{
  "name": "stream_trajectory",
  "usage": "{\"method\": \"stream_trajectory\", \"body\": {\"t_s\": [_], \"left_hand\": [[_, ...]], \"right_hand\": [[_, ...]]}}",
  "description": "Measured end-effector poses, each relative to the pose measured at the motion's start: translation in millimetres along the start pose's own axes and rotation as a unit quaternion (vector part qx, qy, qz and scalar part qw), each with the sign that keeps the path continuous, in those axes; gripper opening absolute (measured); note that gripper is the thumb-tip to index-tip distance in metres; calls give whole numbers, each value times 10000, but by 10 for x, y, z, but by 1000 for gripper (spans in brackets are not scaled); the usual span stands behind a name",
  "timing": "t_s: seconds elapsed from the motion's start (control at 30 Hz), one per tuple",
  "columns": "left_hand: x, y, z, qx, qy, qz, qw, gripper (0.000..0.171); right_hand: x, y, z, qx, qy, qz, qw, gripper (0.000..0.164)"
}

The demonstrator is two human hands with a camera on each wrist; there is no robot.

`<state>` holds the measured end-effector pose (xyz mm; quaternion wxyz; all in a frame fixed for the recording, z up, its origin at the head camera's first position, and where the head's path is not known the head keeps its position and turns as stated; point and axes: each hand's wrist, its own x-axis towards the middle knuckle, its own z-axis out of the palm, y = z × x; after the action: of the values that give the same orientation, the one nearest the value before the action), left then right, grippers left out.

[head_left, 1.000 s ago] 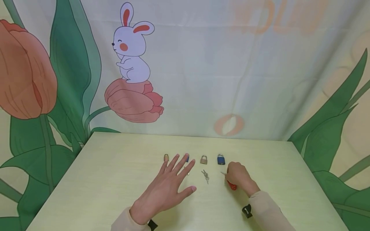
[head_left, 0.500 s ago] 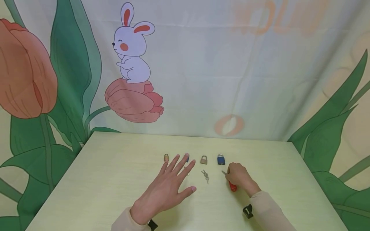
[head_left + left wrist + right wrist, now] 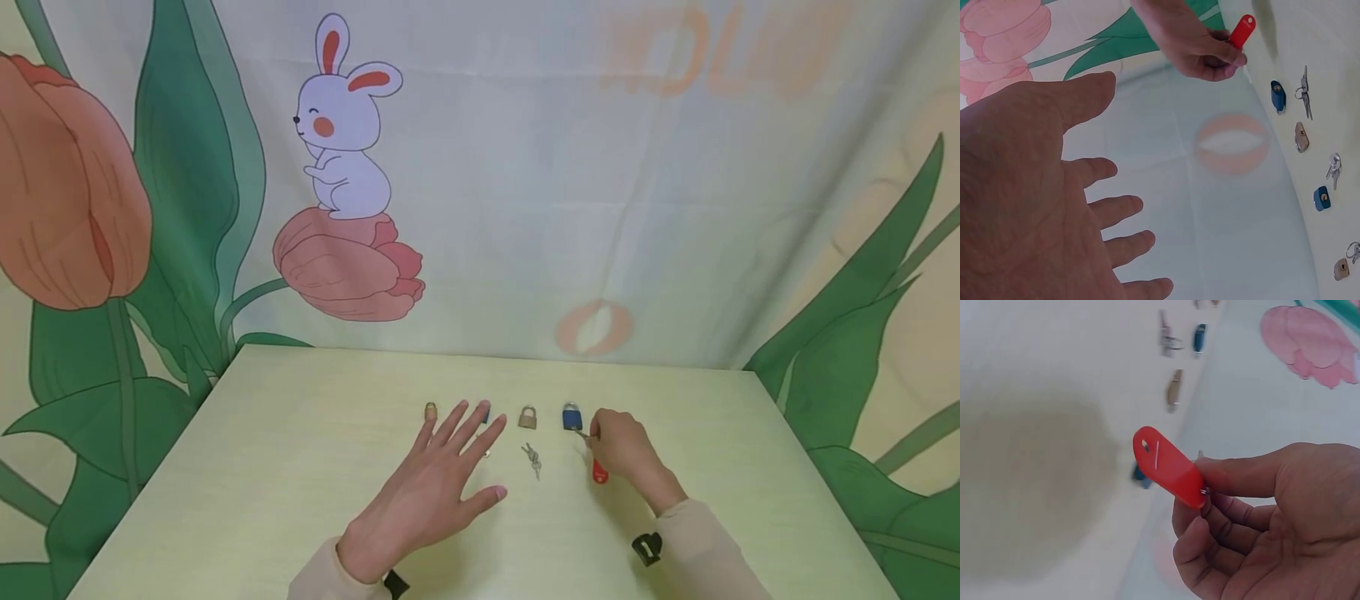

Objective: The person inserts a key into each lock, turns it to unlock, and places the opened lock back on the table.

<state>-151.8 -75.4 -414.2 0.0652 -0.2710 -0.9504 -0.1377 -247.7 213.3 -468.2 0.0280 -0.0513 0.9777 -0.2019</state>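
My right hand pinches a key whose red plastic tag hangs below the fingers. In the right wrist view the thumb and fingers hold it at the tag's metal ring end. The key's tip is at the lower edge of the large blue padlock; whether it touches or enters the keyhole I cannot tell. My left hand is spread, palm down, above the table, holding nothing. Its fingers partly cover a small blue padlock and some keys in the head view.
A brass padlock and a smaller brass one stand in the same row on the pale table. Bunched keys lie in front of the larger brass padlock. A printed curtain hangs behind the table's far edge.
My right hand has moved slightly away from me, bringing the key from in front of the large blue padlock to its lower edge. The left hand stays in place.
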Motion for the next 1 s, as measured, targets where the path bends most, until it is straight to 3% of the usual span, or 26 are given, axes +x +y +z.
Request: {"method": "stream_trajectory", "body": {"t_s": [0.13,0.37,0.53,1.0], "left_hand": [[2,4,4,33,99,65,9999,74],[46,1,-4,31,773,190,9968,70],[54,8,-17,-90,1053,202,9942,66],[127,10,-53,-147,1788,342,9832,57]], "right_hand": [[-60,-83,-111,-88,281,-165,9994,13],[-152,-241,-319,-26,689,-350,9970,14],[-211,-327,-398,27,929,-452,9946,13],[-483,-677,-704,231,1669,-994,9807,11]]}}
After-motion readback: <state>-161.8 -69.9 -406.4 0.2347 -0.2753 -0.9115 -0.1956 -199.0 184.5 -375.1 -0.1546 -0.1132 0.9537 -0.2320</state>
